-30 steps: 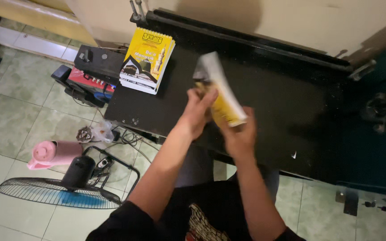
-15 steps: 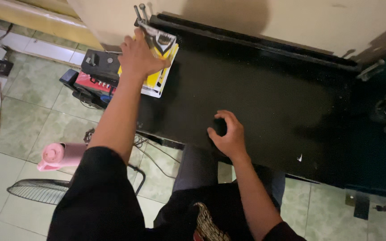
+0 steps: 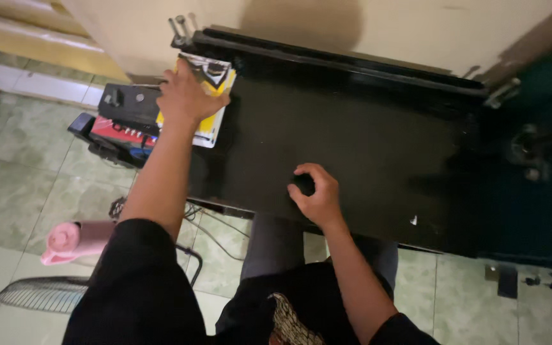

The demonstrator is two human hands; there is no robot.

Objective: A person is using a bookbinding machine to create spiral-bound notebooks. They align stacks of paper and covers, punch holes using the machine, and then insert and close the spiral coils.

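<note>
Left hand (image 3: pixel 186 96): laid flat on the yellow book (image 3: pixel 207 102), fingers spread, palm down, pressing rather than clasping. Book: at the far left corner of the black bench (image 3: pixel 365 147), overhanging its left edge. Right hand (image 3: pixel 317 195): resting near the bench's front edge, fingers curled in a narrow grip around a small dark object (image 3: pixel 303 184); object mostly hidden, kind not discernible. Black box (image 3: pixel 129 102): just left of the bench, beside the book, stacked on a red box (image 3: pixel 122 133). Pink roll (image 3: pixel 75 239) and fan (image 3: pixel 46 294): on the floor, left of the bench's front edge.
</note>
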